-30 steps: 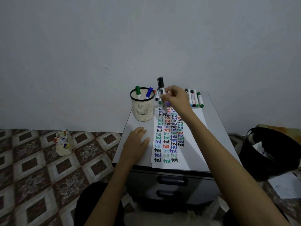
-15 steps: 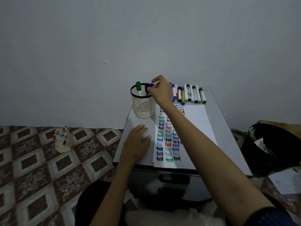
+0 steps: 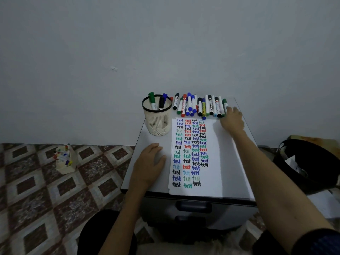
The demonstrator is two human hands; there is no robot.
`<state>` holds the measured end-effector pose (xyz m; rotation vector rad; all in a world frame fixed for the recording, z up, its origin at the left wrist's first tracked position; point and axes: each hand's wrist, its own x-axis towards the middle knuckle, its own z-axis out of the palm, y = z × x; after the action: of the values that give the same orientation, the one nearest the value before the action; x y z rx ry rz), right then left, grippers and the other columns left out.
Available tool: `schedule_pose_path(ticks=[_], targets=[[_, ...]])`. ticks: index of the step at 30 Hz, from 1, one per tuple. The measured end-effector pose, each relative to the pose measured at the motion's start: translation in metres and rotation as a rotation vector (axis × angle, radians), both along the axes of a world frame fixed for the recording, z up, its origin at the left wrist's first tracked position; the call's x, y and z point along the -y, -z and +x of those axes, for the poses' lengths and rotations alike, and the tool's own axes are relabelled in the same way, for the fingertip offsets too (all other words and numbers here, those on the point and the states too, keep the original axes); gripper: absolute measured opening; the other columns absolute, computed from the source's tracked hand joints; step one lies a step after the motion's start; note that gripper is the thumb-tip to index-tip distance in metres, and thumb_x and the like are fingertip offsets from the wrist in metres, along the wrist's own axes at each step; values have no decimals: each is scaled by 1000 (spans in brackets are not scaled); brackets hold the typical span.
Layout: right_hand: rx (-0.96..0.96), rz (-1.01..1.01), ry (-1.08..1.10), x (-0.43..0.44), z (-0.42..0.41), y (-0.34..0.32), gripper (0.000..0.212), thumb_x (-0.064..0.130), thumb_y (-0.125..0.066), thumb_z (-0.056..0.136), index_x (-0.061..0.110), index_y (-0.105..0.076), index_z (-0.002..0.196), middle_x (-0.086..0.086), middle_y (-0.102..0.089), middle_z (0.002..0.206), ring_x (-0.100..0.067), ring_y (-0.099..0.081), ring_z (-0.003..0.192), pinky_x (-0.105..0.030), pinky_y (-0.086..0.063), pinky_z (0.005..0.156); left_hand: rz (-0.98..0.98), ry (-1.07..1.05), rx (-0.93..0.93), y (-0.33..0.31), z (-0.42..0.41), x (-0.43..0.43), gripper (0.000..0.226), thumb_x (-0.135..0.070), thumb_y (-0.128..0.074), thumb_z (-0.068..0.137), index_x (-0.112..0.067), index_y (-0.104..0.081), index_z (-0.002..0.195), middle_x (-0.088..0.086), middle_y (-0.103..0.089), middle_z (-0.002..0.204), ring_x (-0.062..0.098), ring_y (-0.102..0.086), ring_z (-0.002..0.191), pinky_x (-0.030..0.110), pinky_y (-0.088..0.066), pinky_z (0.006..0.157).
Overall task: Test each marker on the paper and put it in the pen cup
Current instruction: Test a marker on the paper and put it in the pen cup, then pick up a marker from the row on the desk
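Our right hand (image 3: 232, 120) reaches to the far right end of the row of capped markers (image 3: 200, 106) lying along the back edge of the grey cabinet top (image 3: 150, 138), its fingertips (image 3: 228, 108) touching or just beside the green-capped marker (image 3: 224, 105) at that end; the fingers look loosely spread and nothing is gripped yet. Our left hand (image 3: 150, 163) lies flat and empty on the cabinet top, just beside the left edge of the white sheet of paper (image 3: 217, 153) covered in columns of the word "test". The cream mesh pen cup with a black rim (image 3: 157, 118) stands at the back left, holding a green-capped, a blue-capped and a black marker. We judge the step in hand to be picking the next marker. To do it well, we should pinch only the end marker by its barrel and lift it clear so its neighbours do not roll, then uncap it over the blank right side of the sheet while the left hand steadies the paper.
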<state>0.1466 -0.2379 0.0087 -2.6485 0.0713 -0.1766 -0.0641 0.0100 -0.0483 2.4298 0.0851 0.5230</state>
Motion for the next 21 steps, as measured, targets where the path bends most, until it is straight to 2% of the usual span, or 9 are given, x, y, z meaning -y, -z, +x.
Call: schedule_pose_path(ticks=[1,3,6,8,11,14,16,18,21], targets=[[-55,-27,-23,9,2,3,49,10,-42,96,7,-34,145,-19,-26,153,-37,-24,139,-52,-27,108,-4,1,-1,0,0,0,40,-29,-56,90,-12,-55,126,2,-49,136,17,-46,124,31,-36,103],[-78,-63,-58,20,5,8,47,6,-39,94,6,-39,141,-22,-38,143,-38,-33,133,-51,-30,106,-9,3,-4,0,0,0,44,-34,-53,89,-11,-55,126,3,-50,135,17,-47,123,32,-37,102],[51,-12,-15,26,5,14,32,10,-43,94,2,-55,122,-23,-58,118,-40,-53,109,-47,-42,92,-17,3,-2,0,1,-1,41,-30,-56,89,-11,-56,125,3,-50,134,18,-47,122,32,-37,102],[133,61,34,28,1,17,25,14,-51,93,1,-59,112,-22,-64,107,-39,-57,99,-43,-47,83,-20,0,3,0,1,-1,40,-28,-58,89,-11,-56,125,3,-50,134,17,-47,122,31,-36,103],[193,131,78,30,-3,19,24,13,-60,90,0,-61,109,-22,-63,105,-37,-56,100,-35,-42,73,-21,-3,-3,0,1,0,41,-32,-56,88,-12,-57,124,2,-50,134,16,-47,122,27,-34,101],[223,142,138,33,-5,18,19,10,-59,91,-3,-61,104,-23,-61,106,-36,-54,101,-32,-35,67,-27,-1,-16,-2,1,0,50,-39,-49,83,-12,-57,123,1,-51,134,16,-48,121,28,-36,101],[251,184,191,34,-11,17,18,8,-58,90,-3,-60,103,-21,-62,105,-35,-56,97,-32,-35,66,-30,-3,-17,-2,1,0,48,-38,-51,84,-12,-57,123,1,-51,134,16,-48,121,29,-36,101],[298,293,270,33,-20,15,19,11,-58,90,1,-60,106,-17,-64,105,-32,-59,94,-30,-37,67,-36,-3,-14,-2,0,0,47,-37,-52,84,-12,-58,123,0,-52,133,15,-48,120,29,-37,101],[449,639,378,27,-40,4,20,13,-62,88,5,-62,106,-12,-67,105,-25,-63,91,-21,-38,66,-41,1,-5,-2,0,0,43,-34,-55,85,-12,-58,122,1,-52,132,16,-49,119,30,-38,100]])
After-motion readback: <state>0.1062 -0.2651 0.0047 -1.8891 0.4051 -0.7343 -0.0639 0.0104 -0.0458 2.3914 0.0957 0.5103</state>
